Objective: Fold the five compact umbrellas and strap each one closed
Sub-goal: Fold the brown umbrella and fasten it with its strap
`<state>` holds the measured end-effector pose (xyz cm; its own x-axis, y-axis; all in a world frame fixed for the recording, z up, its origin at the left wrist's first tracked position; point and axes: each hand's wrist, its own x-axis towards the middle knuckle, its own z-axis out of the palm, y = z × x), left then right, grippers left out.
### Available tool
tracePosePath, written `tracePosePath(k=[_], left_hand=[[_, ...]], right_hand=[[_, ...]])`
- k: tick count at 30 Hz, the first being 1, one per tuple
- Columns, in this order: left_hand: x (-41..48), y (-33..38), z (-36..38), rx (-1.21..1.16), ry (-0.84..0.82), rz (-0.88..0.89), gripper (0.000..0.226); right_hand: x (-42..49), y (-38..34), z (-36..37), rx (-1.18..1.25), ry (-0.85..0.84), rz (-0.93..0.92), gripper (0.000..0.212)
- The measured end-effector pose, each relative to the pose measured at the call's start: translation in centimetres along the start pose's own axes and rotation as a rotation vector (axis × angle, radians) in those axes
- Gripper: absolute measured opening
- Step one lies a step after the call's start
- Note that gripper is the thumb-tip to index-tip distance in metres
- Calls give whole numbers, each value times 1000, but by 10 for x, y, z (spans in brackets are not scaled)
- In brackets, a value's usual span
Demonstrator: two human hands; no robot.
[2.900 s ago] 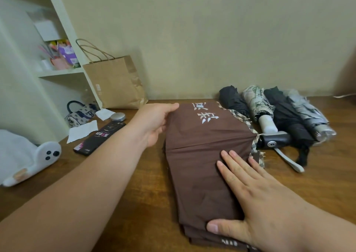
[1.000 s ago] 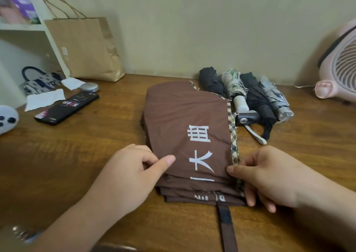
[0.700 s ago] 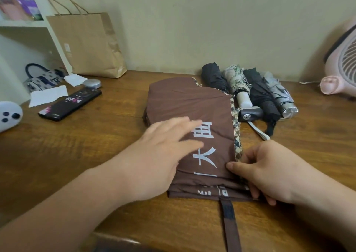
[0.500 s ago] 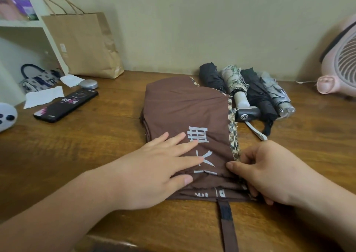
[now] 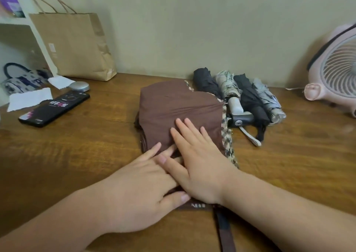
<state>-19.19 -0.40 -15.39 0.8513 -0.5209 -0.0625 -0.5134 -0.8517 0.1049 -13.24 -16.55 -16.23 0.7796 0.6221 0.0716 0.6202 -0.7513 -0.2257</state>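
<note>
Desk (image 5: 77, 155): flat hands (image 5: 173, 176) on brown umbrella (image 5: 173, 105)

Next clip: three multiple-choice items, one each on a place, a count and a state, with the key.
1. Where does the flat black phone lie? A) on the wooden table, left of the folded brown fabric umbrella B) on top of that umbrella C) on the floor
2. How many rolled compact umbrellas lie beside the brown one? A) two B) four C) six
3. What are the left hand and right hand doing? A) making fists B) pressing flat on the brown umbrella C) hanging off the table
Key: 1 A, it rests on bare wood at left; 2 B, two black, one cream patterned, one grey; 3 B, straight fingers lie on the fabric.
</note>
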Motion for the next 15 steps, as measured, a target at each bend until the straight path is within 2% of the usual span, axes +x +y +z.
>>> tracePosePath(k=[2, 5, 7, 9, 11, 12, 13, 14, 15], left_hand=[[-2, -2, -4, -119, -104, -52, 58], [-9, -3, -4, -62, -163, -63, 58], [-21, -4, 5, 56, -93, -4, 59], [-32, -9, 18, 198, -9, 33, 69], [-19, -10, 28, 188, -33, -77, 78], [-11, -6, 22, 156, -50, -161, 90], [0, 1, 10, 41, 3, -226, 104], [10, 7, -3, -71, 125, -323, 106], [20, 10, -10, -38, 339, -363, 83]], right_hand=[[1, 21, 3, -54, -28, 34, 93], [-7, 38, -2, -158, -40, 85, 94], [-11, 43, -4, -217, -59, 153, 100], [-12, 43, -5, -252, -84, 204, 102], [-12, 41, -5, -264, -86, 223, 101], [-11, 40, -5, -259, -79, 226, 101], [-11, 40, -4, -262, -76, 227, 102], [-10, 40, -4, -269, -77, 223, 106], [-10, 40, -3, -276, -80, 214, 113]])
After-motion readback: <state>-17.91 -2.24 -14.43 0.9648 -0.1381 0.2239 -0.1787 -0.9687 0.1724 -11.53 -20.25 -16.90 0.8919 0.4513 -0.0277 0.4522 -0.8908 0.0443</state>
